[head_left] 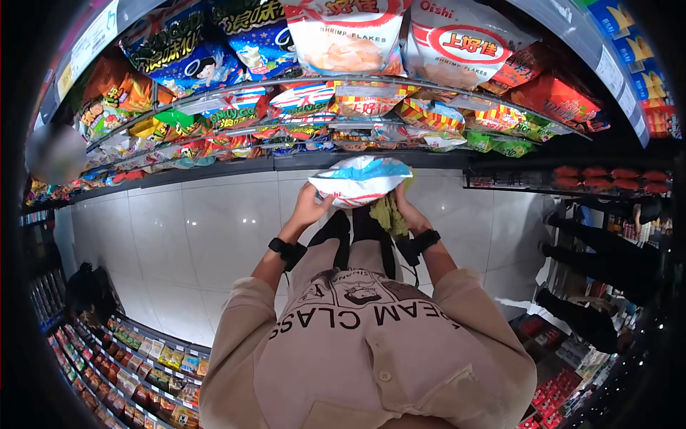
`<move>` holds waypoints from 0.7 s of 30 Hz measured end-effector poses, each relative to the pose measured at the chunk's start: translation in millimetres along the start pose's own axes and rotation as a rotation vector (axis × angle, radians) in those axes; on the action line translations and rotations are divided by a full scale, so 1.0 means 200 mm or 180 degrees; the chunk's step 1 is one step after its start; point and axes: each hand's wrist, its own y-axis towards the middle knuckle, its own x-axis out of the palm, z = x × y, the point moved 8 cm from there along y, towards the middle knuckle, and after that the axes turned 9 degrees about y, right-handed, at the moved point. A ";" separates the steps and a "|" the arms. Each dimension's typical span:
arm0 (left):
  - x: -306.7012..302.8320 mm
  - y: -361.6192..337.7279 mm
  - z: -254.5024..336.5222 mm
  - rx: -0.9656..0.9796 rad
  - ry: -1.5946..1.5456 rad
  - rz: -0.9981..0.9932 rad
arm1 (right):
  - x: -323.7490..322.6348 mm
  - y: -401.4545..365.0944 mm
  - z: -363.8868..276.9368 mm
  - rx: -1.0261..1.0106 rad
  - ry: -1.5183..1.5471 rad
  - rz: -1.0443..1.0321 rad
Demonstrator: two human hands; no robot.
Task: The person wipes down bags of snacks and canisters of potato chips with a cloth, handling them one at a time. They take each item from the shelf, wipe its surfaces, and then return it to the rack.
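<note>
While both hands are stretched forward at waist height, the left hand [312, 206] is curled shut on the near left edge of a white-and-blue snack bag [361, 179], thumb on top and fingers tucked out of sight beneath. The right hand [406, 209] is closed on the bag's right end and also has a crumpled green cloth [388, 216] bunched against its palm. The cloth hangs below the bag and touches it. Gripping at both ends seems the sensible way to keep such a puffy, slippery packet level, and the cloth looks trapped under the same fingers so that neither hand has to let go. A black band [284, 249] sits on the left wrist, and another is on the right.

The snack bag lies crosswise between the two hands, held in the air just in front of the shelf edge [400, 160], touching no shelf. It is tilted slightly, its left end lower.

Beyond it, tiers of shelves are packed with bright packets standing upright and facing out (probably so the fronts can be read). Two large shrimp-flake bags [464, 43] sit on the topmost tier, with smaller red, yellow and green packs [300, 100] in the rows beneath.

White floor tiles [214, 229] spread out below the arms on the left. Another person in dark clothes [600, 250] stands well apart at the right. A low rack of small packets [143, 357] curves along the lower left, near the beige shirt [364, 350].
</note>
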 end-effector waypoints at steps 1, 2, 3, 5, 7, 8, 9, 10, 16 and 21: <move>0.00 0.04 0.02 0.0378 0.0099 0.0218 | 0.01 0.00 -0.02 -0.0093 0.0294 0.0075; 0.00 0.07 0.03 0.0739 0.0193 0.0425 | 0.00 0.01 -0.04 -0.0453 0.0338 0.0114; -0.01 0.00 0.03 0.0560 0.0249 0.0332 | 0.04 -0.02 0.06 -0.0324 0.0501 0.0139; 0.02 0.08 0.12 0.1009 0.0638 0.0672 | 0.02 -0.01 -0.03 -0.0613 0.1206 0.0069; 0.06 0.19 0.09 0.1094 0.0954 0.0717 | -0.05 0.05 -0.08 -0.0565 0.1413 -0.0186; 0.07 0.23 0.07 0.1124 0.1278 0.0754 | -0.07 0.08 -0.08 -0.0467 0.1645 -0.0436; 0.08 0.27 0.06 0.1138 0.1280 0.0747 | -0.08 0.11 -0.09 -0.0482 0.1648 -0.0436; 0.08 0.32 0.03 0.1130 0.1345 0.0717 | -0.12 0.14 -0.10 -0.0516 0.1804 -0.0180; 0.06 0.51 -0.05 0.1411 0.1223 0.1330 | -0.23 0.28 -0.14 -0.0587 0.1921 -0.0010; 0.11 0.63 -0.18 0.1197 0.0832 0.1433 | -0.34 0.43 -0.14 -0.0608 0.1910 0.0219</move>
